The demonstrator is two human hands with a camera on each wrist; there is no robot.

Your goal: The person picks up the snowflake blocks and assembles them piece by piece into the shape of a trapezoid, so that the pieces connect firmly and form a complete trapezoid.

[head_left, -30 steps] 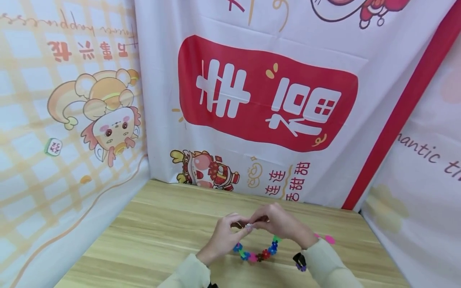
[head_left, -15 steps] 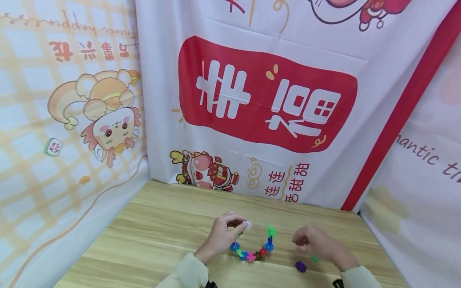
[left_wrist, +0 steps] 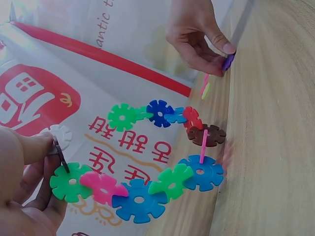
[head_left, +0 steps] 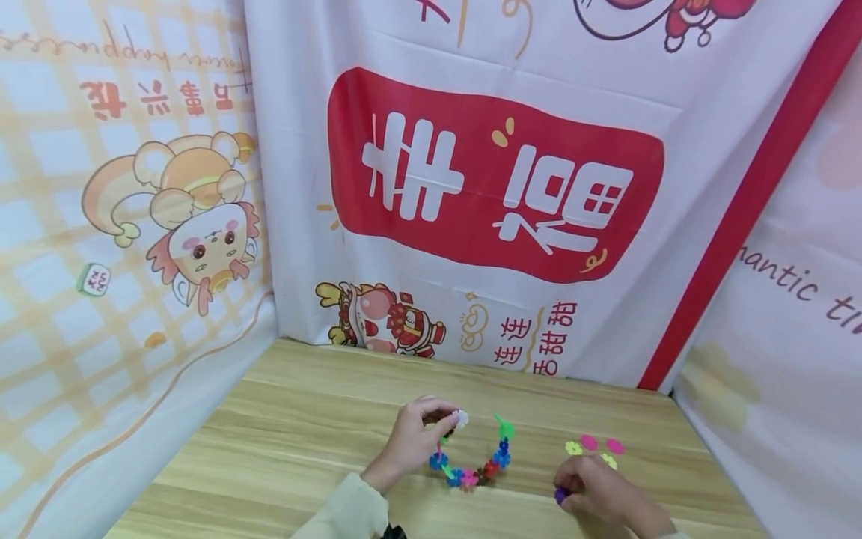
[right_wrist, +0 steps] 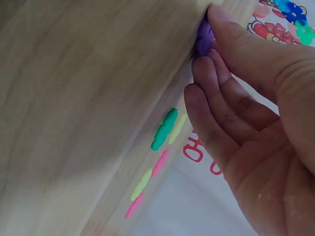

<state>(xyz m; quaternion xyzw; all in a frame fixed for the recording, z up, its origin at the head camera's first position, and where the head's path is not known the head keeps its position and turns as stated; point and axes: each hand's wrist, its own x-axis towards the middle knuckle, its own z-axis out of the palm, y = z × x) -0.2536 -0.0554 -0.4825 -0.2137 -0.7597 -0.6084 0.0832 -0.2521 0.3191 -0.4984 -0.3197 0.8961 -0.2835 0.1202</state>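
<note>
Your left hand [head_left: 411, 438] is pinching one end of a curved chain of multicoloured notched plastic discs [head_left: 469, 477], by a white flower-shaped disc [head_left: 461, 419]; whether the chain is touching the table, I cannot tell. Your right hand [head_left: 599, 486] is gripping a purple notched plastic disc [head_left: 561, 495] between thumb and fingers, low at the pale wood-grained tabletop [head_left: 303, 434]. Near it, two pink discs [head_left: 589, 442], two yellow discs [head_left: 573, 448] and a green disc [right_wrist: 165, 129] are lying flat. White cloth with a red character-printed panel [head_left: 481, 202] is hanging behind; yellow-checked cloth [head_left: 40, 224] is lining the left side, lettered white cloth [head_left: 801, 247] the right.
</note>
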